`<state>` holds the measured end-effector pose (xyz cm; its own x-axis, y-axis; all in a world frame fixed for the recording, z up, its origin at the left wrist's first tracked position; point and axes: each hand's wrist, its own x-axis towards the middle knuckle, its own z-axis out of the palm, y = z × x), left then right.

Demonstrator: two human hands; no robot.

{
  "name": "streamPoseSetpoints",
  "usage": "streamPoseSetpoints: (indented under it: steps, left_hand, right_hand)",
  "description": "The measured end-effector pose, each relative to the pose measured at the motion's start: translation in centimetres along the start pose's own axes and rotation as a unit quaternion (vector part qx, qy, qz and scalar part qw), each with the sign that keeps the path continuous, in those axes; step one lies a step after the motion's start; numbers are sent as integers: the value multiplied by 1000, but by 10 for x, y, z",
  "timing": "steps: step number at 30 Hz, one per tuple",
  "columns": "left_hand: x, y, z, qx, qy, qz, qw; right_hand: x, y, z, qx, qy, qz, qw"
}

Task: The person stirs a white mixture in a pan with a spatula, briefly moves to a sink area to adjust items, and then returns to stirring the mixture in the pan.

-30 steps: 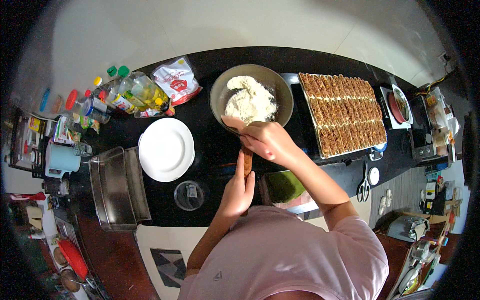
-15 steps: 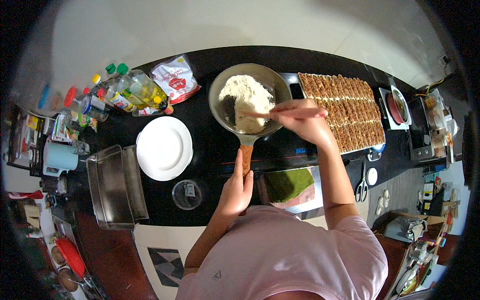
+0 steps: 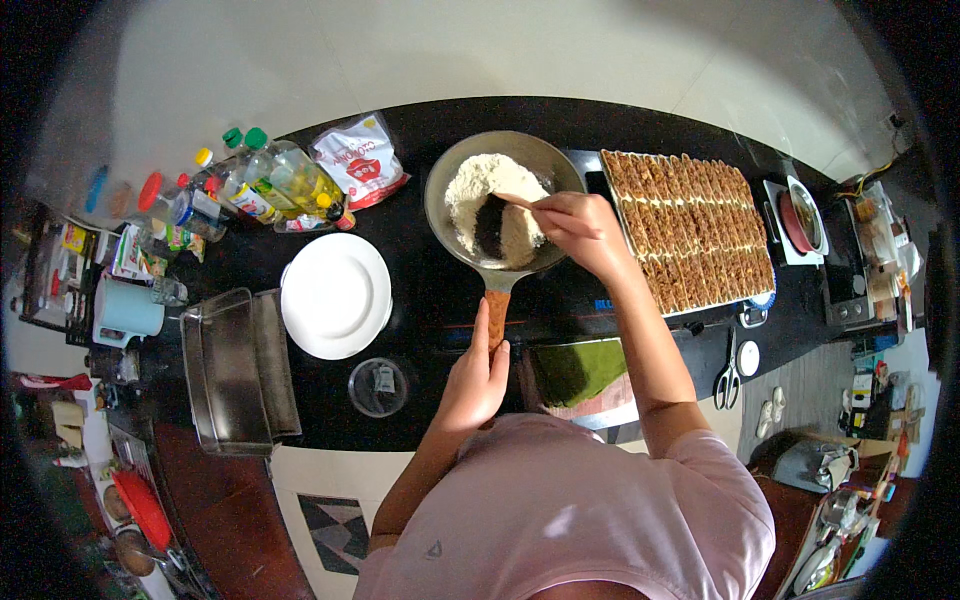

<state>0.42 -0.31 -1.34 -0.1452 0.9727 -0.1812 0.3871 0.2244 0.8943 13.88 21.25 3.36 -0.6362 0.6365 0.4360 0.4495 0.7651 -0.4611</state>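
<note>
1. In the head view, the person's left hand (image 3: 476, 388) is closed about the wooden handle (image 3: 497, 312) of the pan (image 3: 436, 212). The forefinger runs straight along the handle's left side, and the thumb lies to its right; the other fingers are mostly hidden.
2. The right hand (image 3: 585, 230) grips a spatula (image 3: 519, 202), its fingers bent round the shaft. How the thumb sits is hard to tell.
3. The pan stands at the far middle of the counter (image 3: 432, 335), its handle pointing near. In it, white powder (image 3: 489, 176) is heaped along the far and left sides, with a thinner, duller layer near right. Dark pan bottom shows between them, and the spatula's tip is just beside this bare patch.
4. To the right, a tray (image 3: 632, 262) bears close rows of brown slices (image 3: 690, 225). To the left are a white plate (image 3: 337, 297) and a metal tin (image 3: 215, 385); a clear round dish (image 3: 368, 405), near and right of the plate, holds a small packet (image 3: 384, 379).
5. The left forearm slants far and right from the near side, wrist low behind the handle. The right forearm reaches far and left, its hand over the pan's right rim.
</note>
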Motion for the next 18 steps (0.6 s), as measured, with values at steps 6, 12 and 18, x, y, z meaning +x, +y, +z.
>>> streamPoseSetpoints:
  steps: [6,12,18]
  left_hand:
    - [1,6,9,-36,-1,8,999]
    - [-5,7,1,-177,-56,-94,978]
    - [-15,-8,1,-209,-39,-54,976]
  right_hand:
    - [-32,7,2,-54,4,14,998]
    - [-53,1,13,-19,-41,-37,998]
    - [-69,0,-22,-141,-107,-54,983]
